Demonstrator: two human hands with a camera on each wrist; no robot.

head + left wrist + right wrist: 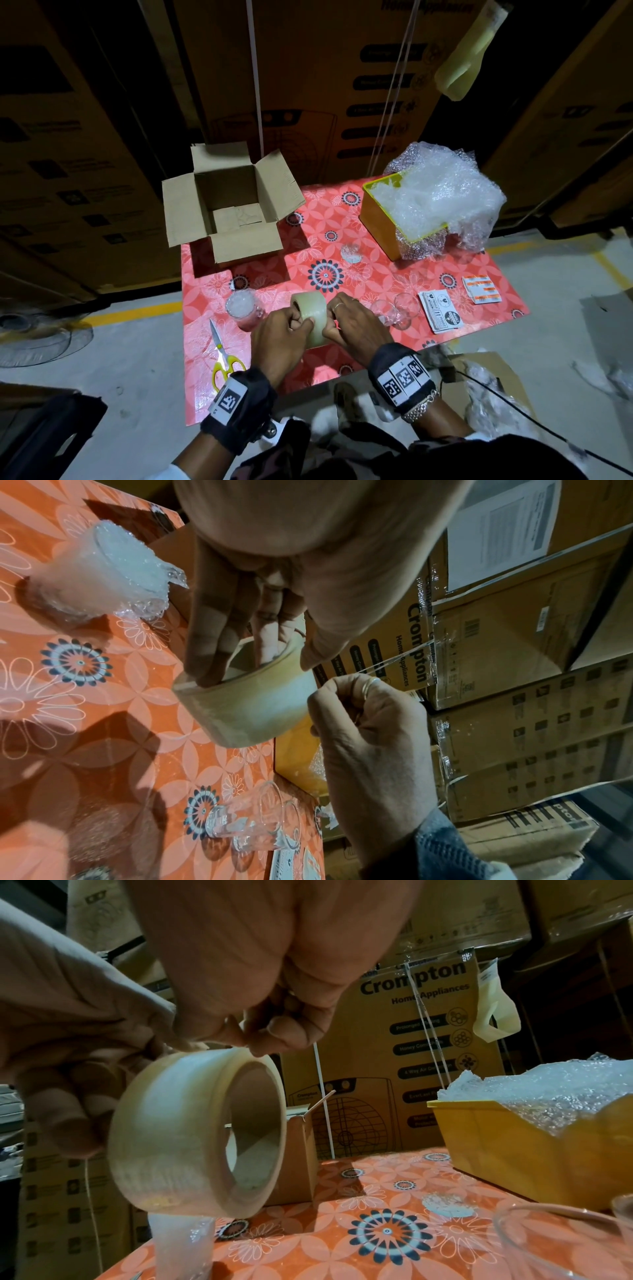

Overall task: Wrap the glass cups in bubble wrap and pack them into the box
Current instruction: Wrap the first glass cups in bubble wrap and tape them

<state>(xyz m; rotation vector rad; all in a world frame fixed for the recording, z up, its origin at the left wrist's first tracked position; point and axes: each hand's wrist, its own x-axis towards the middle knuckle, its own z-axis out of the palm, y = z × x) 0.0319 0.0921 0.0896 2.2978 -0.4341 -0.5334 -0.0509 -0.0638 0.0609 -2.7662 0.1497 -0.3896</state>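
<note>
The left hand covers the near side of the tape roll, and its fingertips go inside the roll, out of sight. In the right wrist view the palm is cut off by the top edge. Right of the roll, two bare cups are partly behind the right hand. The labels beside them are too small to read. The bubble wrap hides what is in the yellow bin.

Glossy clear tape roll; matt cardboard box; glossy tablecloth.
</note>
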